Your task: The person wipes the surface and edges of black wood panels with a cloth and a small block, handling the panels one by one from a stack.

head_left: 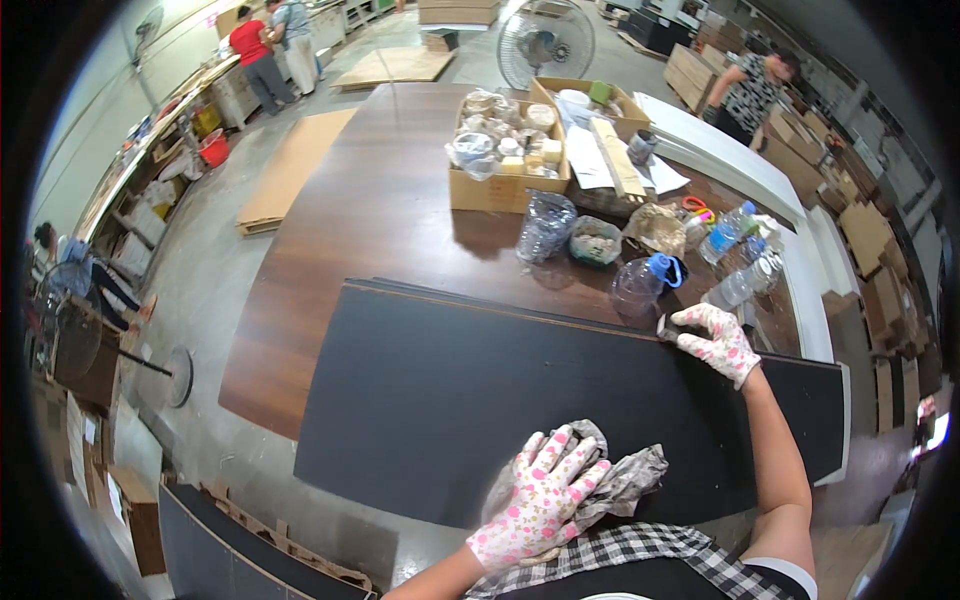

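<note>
A large black panel lies on the brown table, with the edge of another panel showing along its far side. My left hand, in a white glove with pink flowers, is flat with fingers spread on a crumpled grey patterned rag at the panel's near edge. In a matching glove, my right hand pinches a small dark piece with a pale edge at the panel's far edge. Its exact kind is too small to make out. Close beyond that hand stands a clear plastic jug with a blue cap.
The brown table carries a cardboard box of jars, a second box, plastic bottles and orange-handled scissors. Behind stands a large fan. Other people work at the far left and right. More black panels stand at lower left.
</note>
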The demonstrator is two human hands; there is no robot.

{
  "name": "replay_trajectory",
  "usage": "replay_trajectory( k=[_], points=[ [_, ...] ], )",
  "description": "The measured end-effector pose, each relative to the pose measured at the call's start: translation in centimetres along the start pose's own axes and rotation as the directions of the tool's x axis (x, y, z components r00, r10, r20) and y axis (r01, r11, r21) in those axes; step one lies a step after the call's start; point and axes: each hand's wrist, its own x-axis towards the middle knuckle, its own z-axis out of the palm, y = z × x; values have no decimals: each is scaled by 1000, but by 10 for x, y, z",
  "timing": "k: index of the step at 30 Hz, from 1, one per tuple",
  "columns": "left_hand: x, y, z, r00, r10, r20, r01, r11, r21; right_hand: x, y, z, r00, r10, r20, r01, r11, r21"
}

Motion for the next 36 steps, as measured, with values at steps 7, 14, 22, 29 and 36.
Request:
replay_trajectory(
  k=[7,14,22,29,36],
  points=[
    [10,0,0,1000,26,-7,-25,994,105,90,-81,69,899,-405,-165,407,913,-18],
    [7,3,-7,997,-40,60,34,995,89,88,-77,72,940,-342,-10,340,937,-79],
    [8,-1,-3,999,7,36,-10,997,77,11,-9,31,980,-106,-168,84,987,-134],
    [4,2,-6,999,-12,48,10,999,43,159,-154,137,896,-427,-119,430,903,-3],
    [10,4,-10,998,-40,47,40,999,0,182,-180,163,900,-433,-53,429,901,-61]
  ],
)
